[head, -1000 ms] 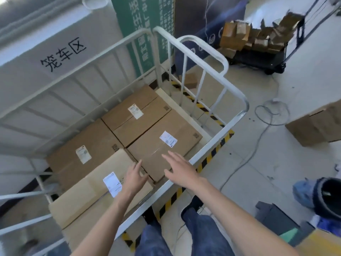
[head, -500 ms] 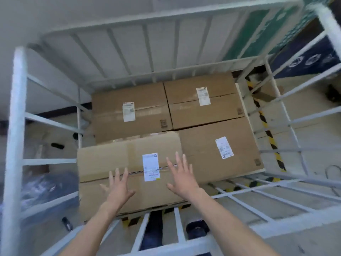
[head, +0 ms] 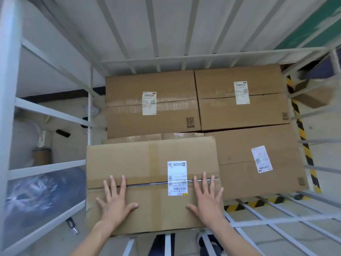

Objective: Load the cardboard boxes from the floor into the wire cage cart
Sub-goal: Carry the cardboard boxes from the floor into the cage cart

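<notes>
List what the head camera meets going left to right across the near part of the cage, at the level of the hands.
Blue plastic-wrapped bundle outside the bars → left hand → white shipping label on the light top box → right hand → darker box with tilted label → yellow-black floor stripe.

Cage bars (head: 88, 100) wall sides; boxes (head: 151, 104) fill floor; top open.
</notes>
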Tool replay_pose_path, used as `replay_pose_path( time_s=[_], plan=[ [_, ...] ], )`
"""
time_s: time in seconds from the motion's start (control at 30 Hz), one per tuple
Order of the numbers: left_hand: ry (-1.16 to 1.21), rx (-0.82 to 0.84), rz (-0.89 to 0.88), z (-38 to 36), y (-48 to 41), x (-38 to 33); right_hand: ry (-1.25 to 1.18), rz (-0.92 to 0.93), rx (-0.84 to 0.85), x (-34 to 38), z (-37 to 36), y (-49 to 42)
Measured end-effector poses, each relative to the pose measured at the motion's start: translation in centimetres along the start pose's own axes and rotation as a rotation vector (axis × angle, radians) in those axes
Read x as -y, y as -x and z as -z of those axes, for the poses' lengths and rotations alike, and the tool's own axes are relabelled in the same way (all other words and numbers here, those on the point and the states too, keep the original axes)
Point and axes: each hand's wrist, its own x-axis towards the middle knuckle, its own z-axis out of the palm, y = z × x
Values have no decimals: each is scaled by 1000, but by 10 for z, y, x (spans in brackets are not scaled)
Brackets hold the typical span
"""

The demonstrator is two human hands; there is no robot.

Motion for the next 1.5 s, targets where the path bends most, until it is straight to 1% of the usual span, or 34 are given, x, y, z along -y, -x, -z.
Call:
replay_pose_path(
  time_s=[0.07,0.33,0.53,0.63,0.73,0.83,0.9,0.93,1.0,1.07,1.13,1.23,1.33,1.5],
  plan=[
    [19,17,6,5,-1,-3,11,2,-2,-2,4,-3],
    [101,-10,-19,40,-20,-19,6,32,-91,-5,41,-34],
    [97,-28,-17,39,-20,-16,3,44,-108,-1,39,-26],
    [72,-32,-19,41,-20,-16,-29,54,-82,1,40,-23],
    [57,-48,17,48,-14,-20,-72,90,-26,-1,48,-20],
    [51,-98,23,55,7,-41,-225,136,64,-12,65,-7],
    [78,-129,-24,61,32,-70,-439,134,94,-24,80,13],
    [98,-146,-61,63,47,-88,-540,125,81,-32,88,26],
    [135,-172,-161,65,82,-132,-689,102,13,-53,102,58],
    [168,-163,-284,63,124,-182,-806,80,-69,-83,114,98],
    [143,-133,-395,58,171,-236,-882,86,-146,-119,120,146],
    [74,-98,-541,50,250,-322,-851,54,-281,-191,114,230],
    [26,-47,-653,39,328,-402,-824,-109,-437,-277,95,322],
    [-79,36,-909,-17,454,-536,-934,-441,-711,-410,51,470]
  ],
)
